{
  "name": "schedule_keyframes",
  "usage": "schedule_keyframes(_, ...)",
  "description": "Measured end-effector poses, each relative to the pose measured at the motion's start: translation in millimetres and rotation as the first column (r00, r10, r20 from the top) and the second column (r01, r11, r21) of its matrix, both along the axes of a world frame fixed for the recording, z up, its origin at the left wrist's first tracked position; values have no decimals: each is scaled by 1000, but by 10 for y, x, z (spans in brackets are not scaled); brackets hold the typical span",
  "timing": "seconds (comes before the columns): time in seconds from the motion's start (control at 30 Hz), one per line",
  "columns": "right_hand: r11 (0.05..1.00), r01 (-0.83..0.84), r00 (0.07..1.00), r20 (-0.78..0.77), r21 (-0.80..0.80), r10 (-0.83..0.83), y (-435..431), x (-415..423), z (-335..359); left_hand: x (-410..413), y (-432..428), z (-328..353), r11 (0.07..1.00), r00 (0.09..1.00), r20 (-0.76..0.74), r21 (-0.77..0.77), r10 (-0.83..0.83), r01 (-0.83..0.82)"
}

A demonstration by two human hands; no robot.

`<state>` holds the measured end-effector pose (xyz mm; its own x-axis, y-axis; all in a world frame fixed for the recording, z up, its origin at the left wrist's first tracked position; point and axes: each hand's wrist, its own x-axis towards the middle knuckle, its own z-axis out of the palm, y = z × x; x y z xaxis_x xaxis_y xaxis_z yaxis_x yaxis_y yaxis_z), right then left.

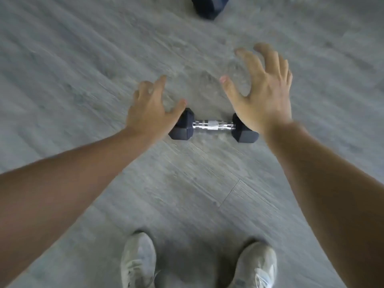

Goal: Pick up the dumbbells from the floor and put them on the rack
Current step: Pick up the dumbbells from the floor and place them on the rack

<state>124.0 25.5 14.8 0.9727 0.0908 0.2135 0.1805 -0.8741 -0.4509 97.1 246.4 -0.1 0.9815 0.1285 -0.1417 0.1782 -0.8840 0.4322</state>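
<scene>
A small dumbbell (212,125) with black hexagonal heads and a chrome handle lies crosswise on the grey wood-look floor (83,59). My left hand (151,107) hovers over its left head, fingers spread, holding nothing. My right hand (264,88) is above the right head, palm down with fingers wide apart, also holding nothing. Both hands partly cover the heads; whether they touch them I cannot tell. No rack is in view.
A dark blue-black object (207,6), cut off by the top edge, stands on the floor beyond the dumbbell. My two light grey shoes (139,262) (255,267) are at the bottom of the view. The picture is blurred by motion.
</scene>
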Motion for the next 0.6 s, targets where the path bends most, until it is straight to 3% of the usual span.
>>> schedule_keyframes(0.17,987,154,988,-32,41,-153,-105,16,-1125,223,-27,-1097,998,998,3,-5,57,-57)
schedule_keyframes(0.37,906,423,886,-204,-8,-416,-158,102,-1716,439,-132,-1640,985,982,-75,-19,172,-174)
schedule_keyframes(0.5,851,525,817,-277,-8,-506,-140,118,-1774,429,-180,-1698,901,916,-192,-195,353,-388)
schedule_keyframes(0.6,763,645,710,-407,49,-574,-183,158,-1742,393,-187,-1659,800,839,-319,-284,441,-529)
